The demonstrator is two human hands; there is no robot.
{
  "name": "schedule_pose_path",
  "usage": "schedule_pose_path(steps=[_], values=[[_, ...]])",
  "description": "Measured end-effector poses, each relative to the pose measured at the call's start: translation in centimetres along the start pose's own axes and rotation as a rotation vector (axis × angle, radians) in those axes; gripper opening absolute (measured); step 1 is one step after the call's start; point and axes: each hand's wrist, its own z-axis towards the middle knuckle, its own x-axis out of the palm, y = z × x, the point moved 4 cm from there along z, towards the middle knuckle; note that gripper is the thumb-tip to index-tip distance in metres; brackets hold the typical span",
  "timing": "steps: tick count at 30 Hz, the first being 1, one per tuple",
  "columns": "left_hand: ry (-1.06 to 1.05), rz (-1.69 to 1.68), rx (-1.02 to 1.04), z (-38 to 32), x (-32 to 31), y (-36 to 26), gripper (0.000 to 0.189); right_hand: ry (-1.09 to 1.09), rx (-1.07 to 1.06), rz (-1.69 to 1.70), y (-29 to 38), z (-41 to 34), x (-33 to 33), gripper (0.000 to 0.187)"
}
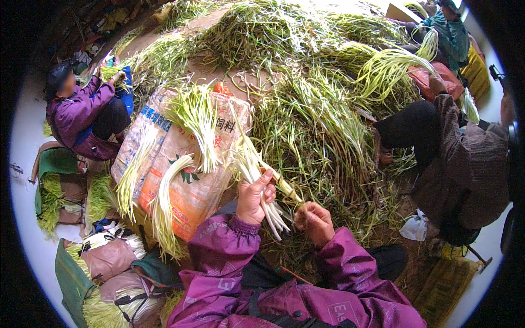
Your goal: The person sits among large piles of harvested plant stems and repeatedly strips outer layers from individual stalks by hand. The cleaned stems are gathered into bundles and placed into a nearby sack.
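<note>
My left hand (251,201) is closed around a bunch of pale blanched chive-like stalks (246,162), their white ends hanging below the fist. A thicker yellowish stalk (288,188) slants from the bunch to my right hand (316,223), whose fingers pinch its lower end. Ahead and to the left, a printed woven sack (186,213) is spread out as a work surface. Three loose bunches rest on it: a greenish-yellow bunch (197,127) at the top, a thin pale bunch (137,168) at the left, and a curved bunch (164,201) near the front edge.
A big heap of untrimmed greens (311,123) spreads beyond my hands. Tied bundles (135,305) lie at lower left beside green cloth (71,279). A person in purple (88,119) sits left; one in brown (467,164) sits right, near a white plastic bag (414,226).
</note>
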Motion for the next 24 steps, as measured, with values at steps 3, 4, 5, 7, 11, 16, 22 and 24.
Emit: schedule_pose_path(steps=[3, 4, 5, 7, 11, 16, 22, 24], values=[[-0.036, 0.059, 0.059, -0.2, 0.4, -0.1, 0.012, -0.082, -0.209, -0.327, 1.8, 1.4, 1.0, 0.030], [-0.040, 0.077, 0.076, -0.3, 0.6, 0.0, 0.012, -0.096, -0.335, -0.577, 2.6, 2.0, 1.9, 0.033], [-0.043, 0.096, 0.095, -0.3, 0.7, -0.1, 0.012, -0.091, -0.460, -0.830, 3.2, 2.6, 3.0, 0.037], [-0.059, 0.119, 0.123, -0.2, 0.7, -0.2, 0.012, -0.142, -0.663, -1.129, 4.0, 3.4, 4.7, 0.032], [-0.122, 0.099, 0.195, -0.3, 0.4, -0.6, 0.012, -0.194, -0.874, -1.207, 4.3, 3.9, 6.5, 0.021], [-0.117, 0.087, 0.193, -0.4, 0.5, -0.7, 0.012, -0.239, -0.861, -1.129, 3.8, 3.7, 6.6, 0.017], [-0.015, 0.119, 0.055, -0.4, 0.8, -1.0, 0.011, -0.056, -0.571, -0.838, 3.6, 3.9, 5.7, 0.012], [0.006, 0.120, 0.063, -0.5, 0.9, -1.0, 0.011, -0.065, -0.441, -0.644, 3.5, 4.0, 5.1, 0.016]])
